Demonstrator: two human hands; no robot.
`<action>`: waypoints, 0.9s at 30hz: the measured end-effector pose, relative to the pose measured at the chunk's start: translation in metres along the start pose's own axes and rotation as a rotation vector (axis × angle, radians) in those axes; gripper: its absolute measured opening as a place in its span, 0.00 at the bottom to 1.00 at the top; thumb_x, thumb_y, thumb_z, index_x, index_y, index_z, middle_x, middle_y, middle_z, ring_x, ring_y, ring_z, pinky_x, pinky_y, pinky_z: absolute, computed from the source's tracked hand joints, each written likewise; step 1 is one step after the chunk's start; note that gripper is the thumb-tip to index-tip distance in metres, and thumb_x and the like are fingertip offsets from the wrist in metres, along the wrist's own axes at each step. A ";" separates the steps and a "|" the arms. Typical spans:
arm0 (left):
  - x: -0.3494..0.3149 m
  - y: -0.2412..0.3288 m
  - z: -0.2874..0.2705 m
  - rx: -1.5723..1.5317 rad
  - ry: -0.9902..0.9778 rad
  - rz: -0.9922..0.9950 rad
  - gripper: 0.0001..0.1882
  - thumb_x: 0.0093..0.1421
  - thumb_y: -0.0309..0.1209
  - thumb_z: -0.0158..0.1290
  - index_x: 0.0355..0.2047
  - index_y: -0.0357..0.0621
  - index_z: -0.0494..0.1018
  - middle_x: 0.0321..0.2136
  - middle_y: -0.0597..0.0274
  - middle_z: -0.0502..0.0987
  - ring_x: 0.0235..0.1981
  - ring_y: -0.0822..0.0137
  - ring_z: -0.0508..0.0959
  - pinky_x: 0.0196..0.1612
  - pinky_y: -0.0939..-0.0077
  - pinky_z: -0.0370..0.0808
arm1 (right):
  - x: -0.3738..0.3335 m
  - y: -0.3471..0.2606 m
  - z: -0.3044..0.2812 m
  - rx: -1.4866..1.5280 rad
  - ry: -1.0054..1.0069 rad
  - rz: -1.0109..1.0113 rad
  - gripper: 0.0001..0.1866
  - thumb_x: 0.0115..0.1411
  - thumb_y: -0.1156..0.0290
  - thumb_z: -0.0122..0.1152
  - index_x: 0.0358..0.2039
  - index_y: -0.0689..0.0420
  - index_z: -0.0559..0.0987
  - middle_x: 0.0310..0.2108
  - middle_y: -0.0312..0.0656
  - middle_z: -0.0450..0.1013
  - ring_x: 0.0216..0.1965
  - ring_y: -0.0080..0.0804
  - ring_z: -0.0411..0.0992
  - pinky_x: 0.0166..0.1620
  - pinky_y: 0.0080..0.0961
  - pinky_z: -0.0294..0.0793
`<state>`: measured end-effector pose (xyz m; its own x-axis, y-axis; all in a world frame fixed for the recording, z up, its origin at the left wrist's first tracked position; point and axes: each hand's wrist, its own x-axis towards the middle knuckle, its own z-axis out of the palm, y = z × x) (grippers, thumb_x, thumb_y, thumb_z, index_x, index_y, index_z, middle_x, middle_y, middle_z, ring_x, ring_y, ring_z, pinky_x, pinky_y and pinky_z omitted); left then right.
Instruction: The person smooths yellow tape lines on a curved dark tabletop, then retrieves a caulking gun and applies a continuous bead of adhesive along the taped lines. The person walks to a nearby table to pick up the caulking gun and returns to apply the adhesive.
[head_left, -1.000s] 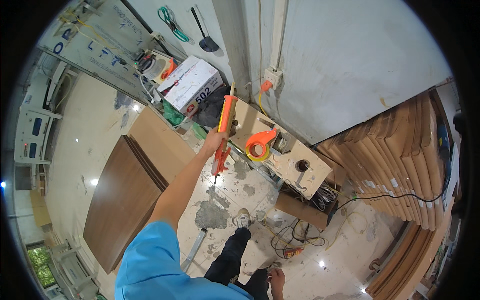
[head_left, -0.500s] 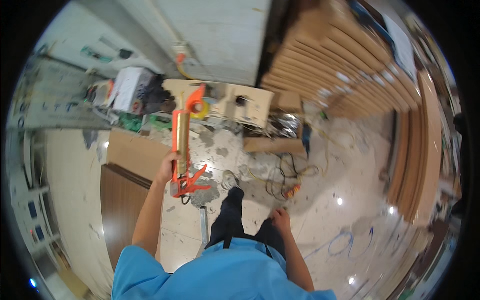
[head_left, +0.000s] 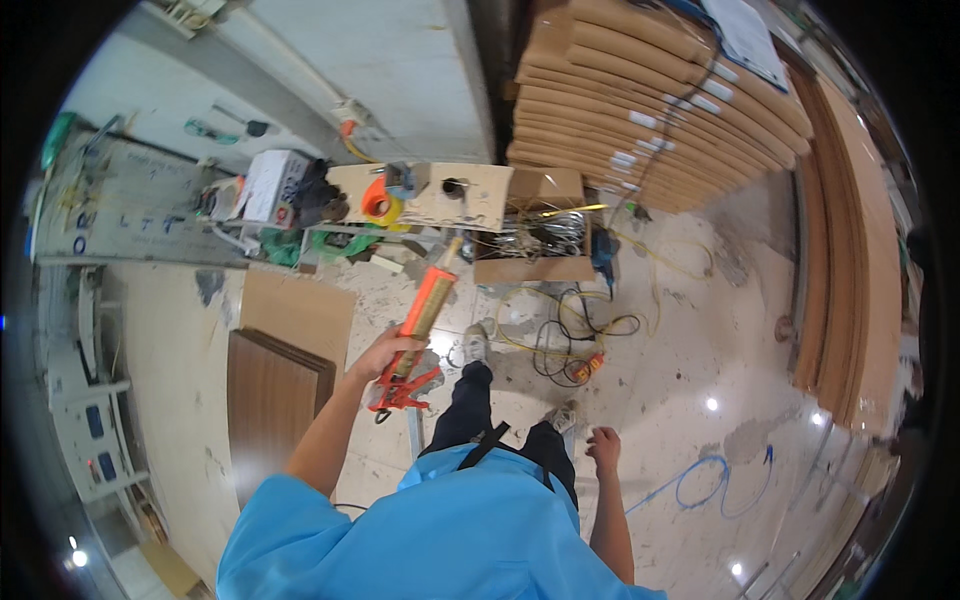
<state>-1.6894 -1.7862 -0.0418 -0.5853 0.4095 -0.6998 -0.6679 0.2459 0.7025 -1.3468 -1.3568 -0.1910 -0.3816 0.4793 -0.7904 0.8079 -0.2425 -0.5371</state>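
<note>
A red-orange caulking gun (head_left: pixel 415 333) with a gold-and-orange cartridge is held in my left hand (head_left: pixel 392 352), fingers wrapped round its frame. Its pale nozzle points up and to the right, toward the work board, and its red handle and trigger hang below my grip. My right hand (head_left: pixel 603 450) hangs beside my right leg, loosely bent and holding nothing. An orange tape roll (head_left: pixel 380 202) rests on the cardboard-covered bench (head_left: pixel 478 195), with a yellow roll partly under it. To the bench's right, an open cardboard box (head_left: pixel 535 270) contains shiny metal strips and a yellow stick-like item.
Black and yellow cables (head_left: pixel 560 345) lie tangled on the floor ahead, with an orange socket block (head_left: pixel 588 370) among them. Brown wood panels (head_left: pixel 275 400) stand at left. Stacked cardboard packs (head_left: pixel 640 110) rise at far right. A blue hose (head_left: pixel 700 488) coils at lower right.
The caulking gun has swung from upright to a rightward tilt and moved right with my left hand. My right hand has moved outward from my leg. The whole view has shifted slightly.
</note>
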 end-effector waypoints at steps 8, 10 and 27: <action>-0.003 -0.013 -0.041 -0.087 0.025 -0.040 0.19 0.58 0.35 0.63 0.46 0.40 0.73 0.33 0.64 0.77 0.33 0.71 0.77 0.37 0.74 0.74 | 0.031 -0.063 0.010 -0.034 0.069 0.062 0.13 0.65 0.65 0.57 0.37 0.64 0.79 0.22 0.44 0.75 0.17 0.28 0.71 0.20 0.28 0.75; -0.014 -0.017 -0.061 -0.086 0.063 -0.064 0.18 0.59 0.35 0.62 0.46 0.41 0.74 0.33 0.64 0.76 0.33 0.71 0.77 0.37 0.74 0.74 | 0.042 -0.095 0.048 -0.160 0.043 -0.065 0.14 0.66 0.64 0.56 0.35 0.64 0.80 0.21 0.43 0.75 0.17 0.27 0.71 0.20 0.27 0.74; -0.103 -0.075 -0.151 -0.552 0.686 0.027 0.20 0.58 0.34 0.63 0.48 0.40 0.73 0.35 0.63 0.76 0.36 0.70 0.77 0.43 0.73 0.75 | 0.033 -0.375 0.632 -0.955 -0.688 -0.941 0.26 0.66 0.52 0.60 0.53 0.62 0.75 0.44 0.62 0.79 0.49 0.58 0.77 0.52 0.47 0.75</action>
<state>-1.6482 -1.9793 -0.0419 -0.6324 -0.2524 -0.7324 -0.6731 -0.2889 0.6808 -1.9464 -1.7827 -0.2015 -0.8237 -0.4004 -0.4015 0.0318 0.6743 -0.7378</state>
